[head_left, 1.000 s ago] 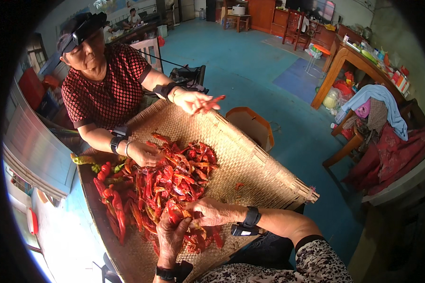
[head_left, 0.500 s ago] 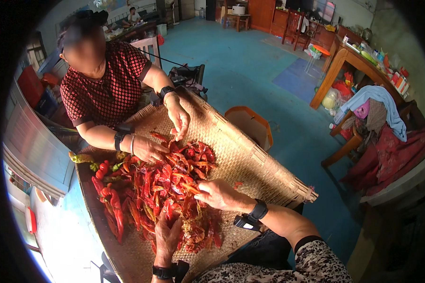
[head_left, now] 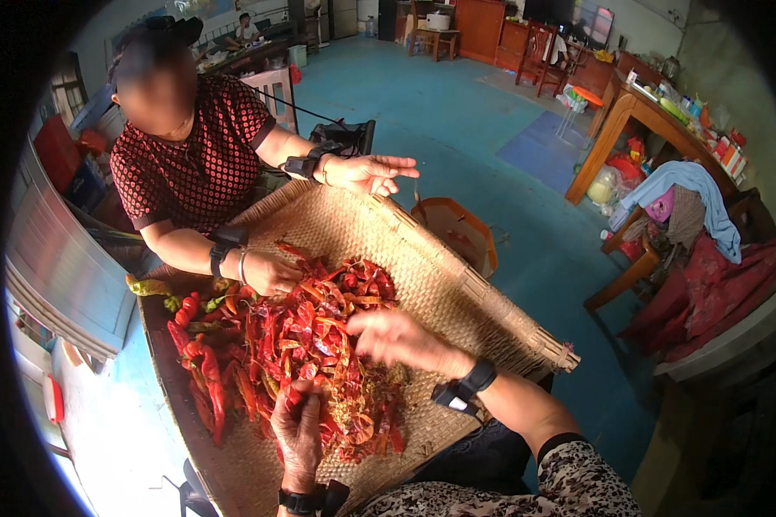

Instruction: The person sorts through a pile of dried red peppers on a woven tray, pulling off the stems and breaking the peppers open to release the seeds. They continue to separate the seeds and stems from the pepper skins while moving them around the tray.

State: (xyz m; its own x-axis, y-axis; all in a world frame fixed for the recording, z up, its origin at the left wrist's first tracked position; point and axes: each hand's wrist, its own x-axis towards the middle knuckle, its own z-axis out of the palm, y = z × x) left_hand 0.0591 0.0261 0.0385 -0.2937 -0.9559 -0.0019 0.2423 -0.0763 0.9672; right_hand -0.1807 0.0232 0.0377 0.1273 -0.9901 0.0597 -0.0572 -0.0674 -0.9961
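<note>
Lower centre of the frame: left hand (head_left: 297, 438), thumb and fingers pinching a red pepper (head_left: 298, 393) at the near side of the heap. Right hand (head_left: 401, 341) just right of frame centre, above the right side of the heap, fingers bent inward; blurred, so cannot tell whether anything is between the fingertips. Dark band on each wrist.

Pile of red peppers (head_left: 278, 332) spread from centre to left of centre, on a woven tray (head_left: 461, 323) with a pale tan weave. Many pods wrinkled and split; glossier, whole-looking ones along the left side. Yellowish bits (head_left: 353, 405) scattered over the near part, right of the left hand. Yellow-green pepper (head_left: 149, 288) at the tray's far left corner.

Co-worker (head_left: 200, 168) in a red-and-black patterned shirt, upper left, across the tray. One co-worker's hand (head_left: 270, 272) rests on the far side of the heap; the other (head_left: 372, 175) is stretched out over the tray's far edge, fingers extended toward the right.

Orange-rimmed container (head_left: 494, 250) on the blue-green floor (head_left: 422, 112), beyond the tray. Right of frame: wooden table (head_left: 602, 153) with clutter on top, light blue cloth (head_left: 707, 202), dark red cloth (head_left: 716, 293).
</note>
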